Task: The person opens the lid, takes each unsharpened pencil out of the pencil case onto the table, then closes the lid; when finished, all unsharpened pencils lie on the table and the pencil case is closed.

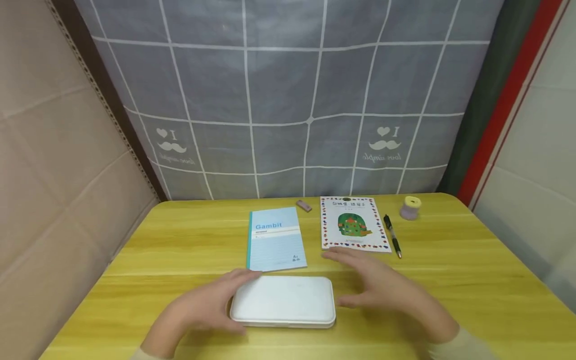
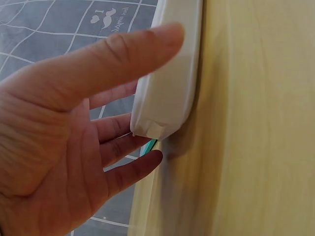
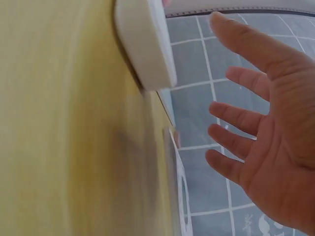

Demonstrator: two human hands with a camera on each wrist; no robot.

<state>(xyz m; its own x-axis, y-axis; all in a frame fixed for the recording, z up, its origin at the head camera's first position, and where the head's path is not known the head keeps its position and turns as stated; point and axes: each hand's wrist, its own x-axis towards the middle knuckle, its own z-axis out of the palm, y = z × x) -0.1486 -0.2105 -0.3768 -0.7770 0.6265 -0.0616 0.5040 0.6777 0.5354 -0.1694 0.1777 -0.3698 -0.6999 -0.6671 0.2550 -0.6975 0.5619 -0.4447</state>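
Observation:
A white rectangular case (image 1: 283,300), lid down, lies flat near the front of the table. At its left end is my left hand (image 1: 209,302), thumb toward the front side and fingers toward the back corner. In the left wrist view those fingers (image 2: 125,147) are loosely extended around the case's end (image 2: 167,98), not curled tight. My right hand (image 1: 382,282) hovers off the case's right end, fingers spread and holding nothing. In the right wrist view a gap separates this hand (image 3: 275,128) from the case (image 3: 145,44).
Behind the case lie a light blue notebook (image 1: 276,240) marked Gambit and a small eraser (image 1: 304,205). Farther right are a white booklet (image 1: 354,225) with a green picture, a black pen (image 1: 392,236) and a yellow-topped spool (image 1: 410,208). A grey checked curtain (image 1: 283,90) hangs behind the table.

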